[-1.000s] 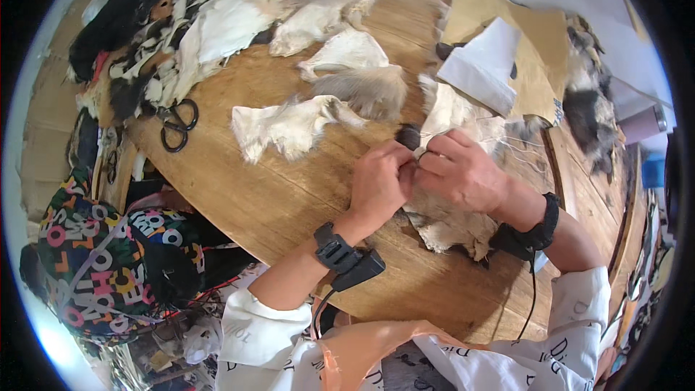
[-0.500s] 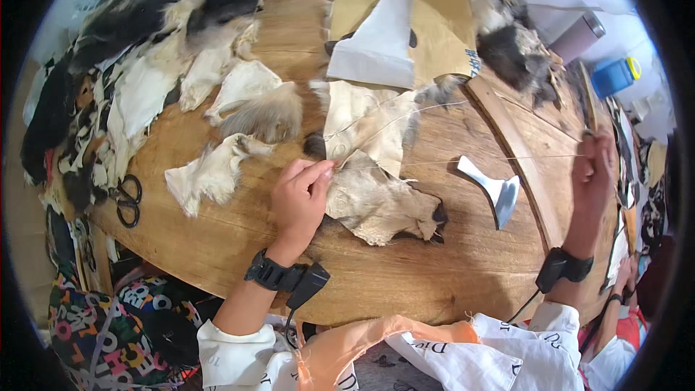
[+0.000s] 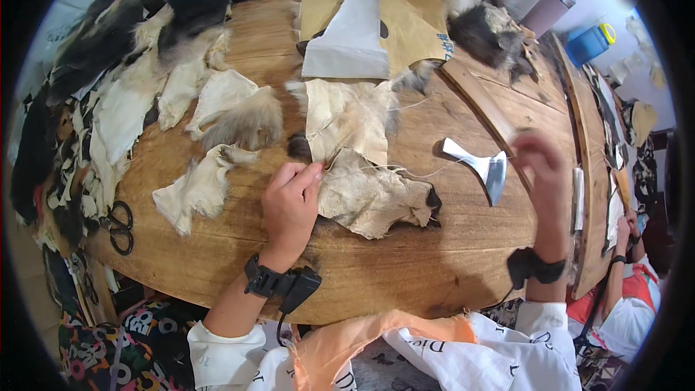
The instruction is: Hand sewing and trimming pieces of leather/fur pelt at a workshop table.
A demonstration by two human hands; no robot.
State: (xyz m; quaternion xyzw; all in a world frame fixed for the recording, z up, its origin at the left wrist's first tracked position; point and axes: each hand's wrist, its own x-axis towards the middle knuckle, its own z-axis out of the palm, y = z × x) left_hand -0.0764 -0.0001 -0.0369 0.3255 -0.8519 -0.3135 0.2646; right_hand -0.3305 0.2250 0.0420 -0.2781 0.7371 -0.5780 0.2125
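Observation:
My left hand is closed in a pinch on the left edge of a pale fur pelt piece, where it meets another pelt piece lying above it. A thin, slack thread runs from this edge across the pelt to my right hand. Blurred by motion, the right hand has curled fingers closed on the thread; whether a needle is in them cannot be seen. Between the hands, right of the pelt, lies a shiny metal blade with a flared edge.
Black scissors and several fur scraps lie left. Brown paper with a white sheet is at the far side. A wooden strip, a pink flask and a blue bottle stand right, near another person's hands.
My right hand has moved left and slightly inward, and the thread has gone from taut to slack. The left hand keeps its pinch on the pelt. The whole view has shifted a little.

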